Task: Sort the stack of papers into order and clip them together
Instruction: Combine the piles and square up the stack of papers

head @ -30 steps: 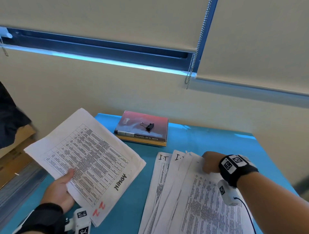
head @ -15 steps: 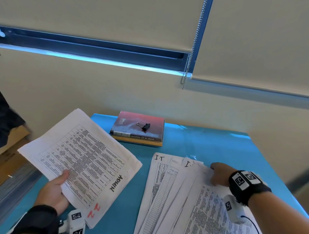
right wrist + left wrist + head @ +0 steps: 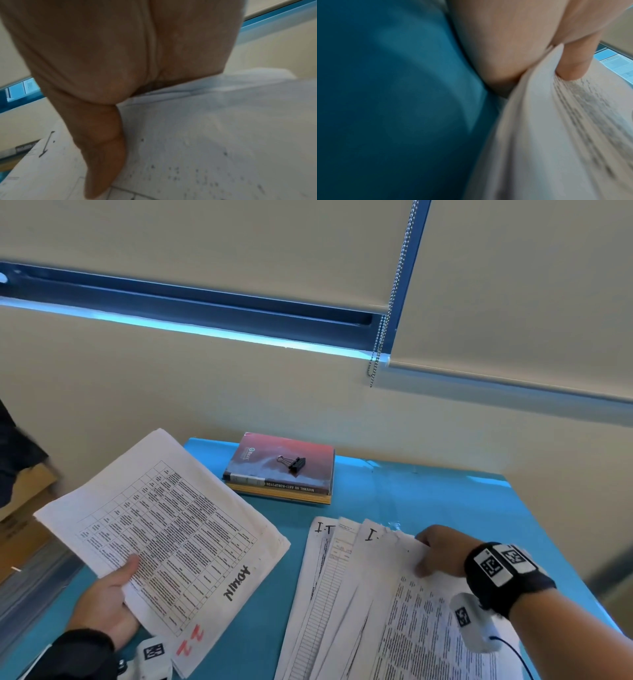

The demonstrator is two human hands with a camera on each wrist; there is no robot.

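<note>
Hands are apart: the left hand [image 3: 106,607] grips the white printed "ADMIN" sheaf [image 3: 164,539], the right hand [image 3: 442,554] pinches the fanned white papers [image 3: 359,594] lying on the blue bench [image 3: 428,494]. Beyond both, on the red book [image 3: 284,467], sits the black binder clip [image 3: 293,463], judged nearer the right hand.

Fanned papers [image 3: 376,611]: near ends cut off by frame edge. Printed text illegible. Left fingers hidden under ADMIN sheaf [image 3: 164,529].

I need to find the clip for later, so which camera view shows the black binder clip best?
The head view. There the binder clip lies in plain sight on top of the red book at the far side of the blue table, untouched by either hand. Neither wrist view shows it: both are filled with hand and paper.
</note>
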